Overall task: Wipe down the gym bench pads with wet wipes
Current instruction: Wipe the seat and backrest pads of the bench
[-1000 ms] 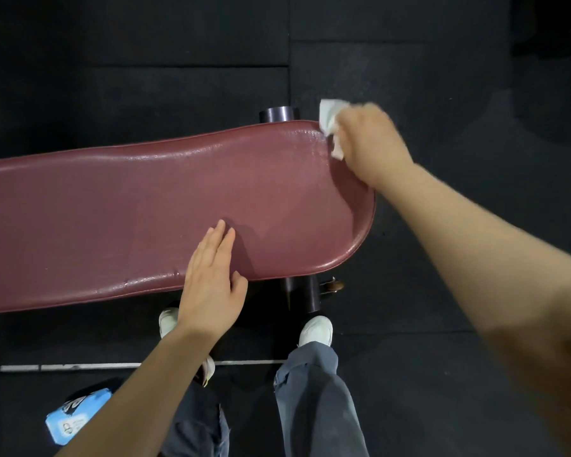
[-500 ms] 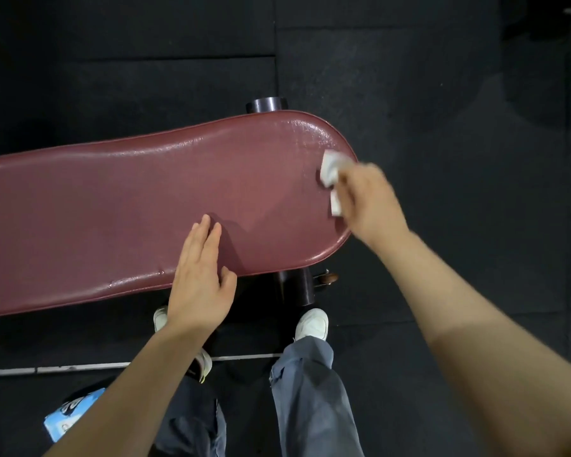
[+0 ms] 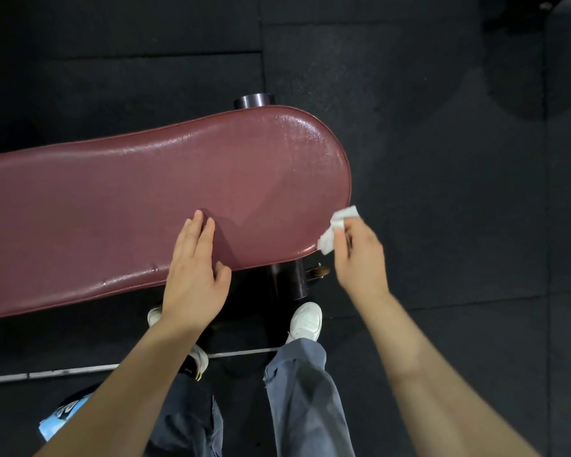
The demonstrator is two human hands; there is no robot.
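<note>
A blue wet-wipe packet (image 3: 61,418) lies on the dark rubber floor (image 3: 442,159) at the lower left, partly hidden by the person's left forearm; just above it a thin pale bar (image 3: 53,371) runs along the floor; the long maroon bench pad (image 3: 129,199) crosses the view from the left edge to its rounded right end, its surface glossy near that end.

The left hand (image 3: 195,272) rests flat on the near edge of the surface, fingers straight and close together, thumb spread toward the right, holding nothing; below it, part of a white shoe (image 3: 197,361) shows behind the wrist, and grey trouser legs (image 3: 305,397) fill the bottom centre.

A dark cylindrical post (image 3: 254,100) shows just beyond the far edge of the surface; another dark post (image 3: 289,278) stands under the near edge, with a small brown knob (image 3: 318,272) beside it; the second white shoe (image 3: 305,321) stands on the floor just below that post.

At the near right corner of the surface, the right hand (image 3: 360,255) pinches a crumpled white wet wipe (image 3: 335,230) between curled fingers and thumb; the wipe touches the rim of the pad where the rounded end meets the near edge; the hand itself lies off the surface, over the floor, slightly blurred.
</note>
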